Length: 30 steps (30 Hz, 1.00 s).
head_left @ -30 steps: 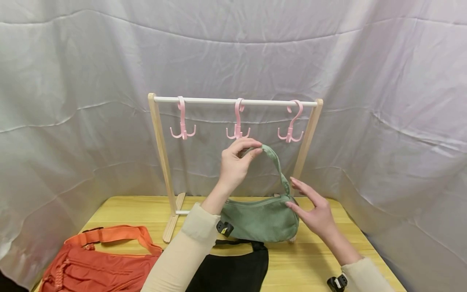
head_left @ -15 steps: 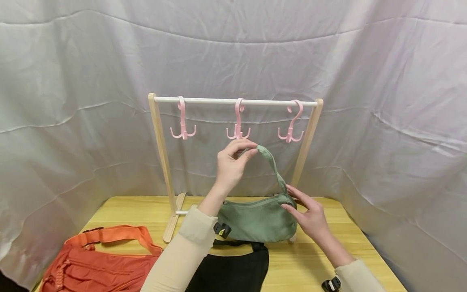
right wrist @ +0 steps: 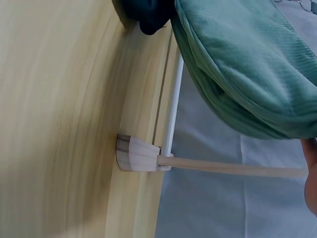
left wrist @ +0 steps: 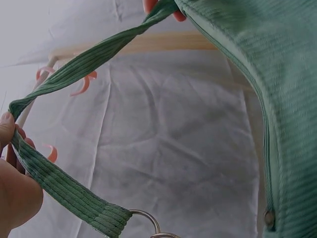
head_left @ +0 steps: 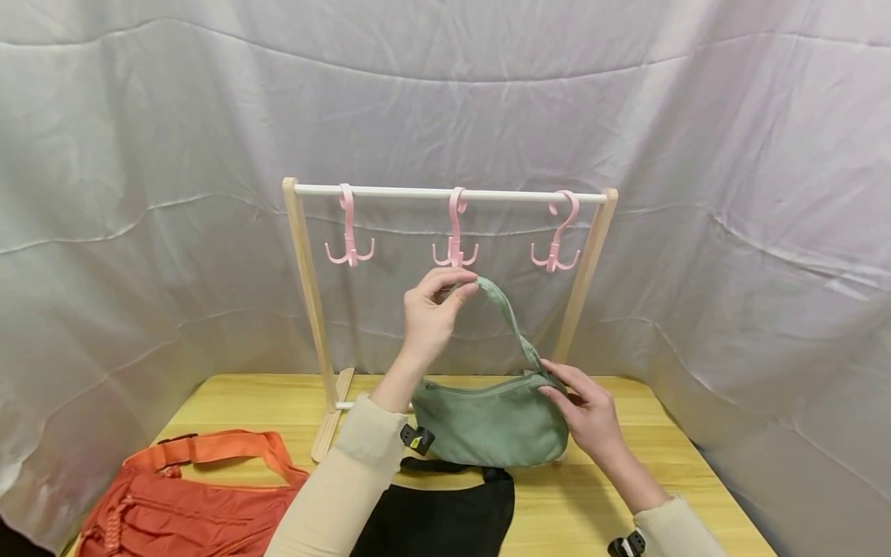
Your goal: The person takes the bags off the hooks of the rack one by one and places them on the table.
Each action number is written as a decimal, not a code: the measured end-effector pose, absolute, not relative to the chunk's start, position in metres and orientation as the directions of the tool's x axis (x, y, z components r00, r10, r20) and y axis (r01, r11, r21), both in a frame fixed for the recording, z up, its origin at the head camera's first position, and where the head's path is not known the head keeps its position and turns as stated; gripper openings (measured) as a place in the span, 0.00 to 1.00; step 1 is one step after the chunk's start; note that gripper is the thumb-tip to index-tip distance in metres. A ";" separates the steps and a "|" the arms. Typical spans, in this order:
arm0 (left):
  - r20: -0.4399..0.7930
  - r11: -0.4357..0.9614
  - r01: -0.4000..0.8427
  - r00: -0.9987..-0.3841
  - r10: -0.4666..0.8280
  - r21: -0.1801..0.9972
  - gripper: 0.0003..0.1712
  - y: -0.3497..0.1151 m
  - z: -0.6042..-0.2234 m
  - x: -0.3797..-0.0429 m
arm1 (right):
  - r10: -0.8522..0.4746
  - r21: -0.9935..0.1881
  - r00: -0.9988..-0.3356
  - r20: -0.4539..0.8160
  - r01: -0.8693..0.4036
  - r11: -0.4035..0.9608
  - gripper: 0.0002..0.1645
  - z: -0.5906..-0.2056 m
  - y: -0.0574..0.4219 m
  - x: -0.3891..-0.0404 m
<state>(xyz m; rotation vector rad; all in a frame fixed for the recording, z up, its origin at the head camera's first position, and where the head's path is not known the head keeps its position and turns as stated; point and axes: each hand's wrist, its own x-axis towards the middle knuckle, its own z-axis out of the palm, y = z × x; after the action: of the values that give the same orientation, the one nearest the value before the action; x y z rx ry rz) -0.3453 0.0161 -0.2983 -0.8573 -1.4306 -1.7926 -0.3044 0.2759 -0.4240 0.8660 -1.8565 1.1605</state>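
A green corduroy handbag [head_left: 490,422] hangs in front of the rack, its strap [head_left: 506,309] raised in an arch. Thumb and fingers of my left hand [head_left: 431,313] pinch the strap's top just under the middle pink hook [head_left: 455,240]. At the bag's right end, my right hand [head_left: 588,410] grips the corner by the strap's base, thumb in front and fingers behind. The left wrist view shows the strap [left wrist: 74,69] twisted, with a metal ring [left wrist: 146,216] at its lower end. In the right wrist view, the bag's end [right wrist: 247,64] hides most of that hand.
The rack has a white bar [head_left: 404,192], with pink hooks at left [head_left: 349,232] and right [head_left: 557,240]. An orange-red bag [head_left: 195,503] lies at the table's front left. A black bag [head_left: 438,518] lies beside it. Grey cloth [head_left: 766,232] surrounds the wooden table [head_left: 626,480].
My left hand has shifted slightly left with the strap. My right hand has moved left and closed onto the green handbag's corner. The other bags and hooks have stayed put.
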 end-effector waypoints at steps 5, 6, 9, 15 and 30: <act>0.817 -0.155 0.823 -0.565 -0.119 0.546 0.09 0.013 -0.299 -0.347 | -0.114 -0.327 -0.387 0.915 -0.877 0.351 0.34 -0.424 0.275 -0.306; 0.815 -0.153 0.821 -0.568 -0.119 0.550 0.09 0.013 -0.299 -0.347 | -0.108 -0.314 -0.372 0.922 -0.881 0.355 0.33 -0.423 0.275 -0.306; 0.805 -0.152 0.813 -0.580 -0.123 0.563 0.09 0.011 -0.300 -0.348 | -0.093 -0.298 -0.349 0.932 -0.888 0.349 0.32 -0.421 0.274 -0.305; 0.783 -0.137 0.795 -0.606 -0.142 0.591 0.09 0.006 -0.303 -0.350 | -0.059 -0.300 -0.337 0.939 -0.894 0.332 0.31 -0.416 0.274 -0.302; 0.728 -0.122 0.744 -0.668 -0.157 0.657 0.08 -0.010 -0.326 -0.357 | -0.042 -0.288 -0.312 0.949 -0.913 0.289 0.21 -0.386 0.265 -0.275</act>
<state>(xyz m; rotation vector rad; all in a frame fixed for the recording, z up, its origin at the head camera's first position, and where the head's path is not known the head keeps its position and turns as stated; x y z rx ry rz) -0.3574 -0.0101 -0.3263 -0.6647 -1.5262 -1.8531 -0.2749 0.2653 -0.3863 0.8933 -1.6181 1.1643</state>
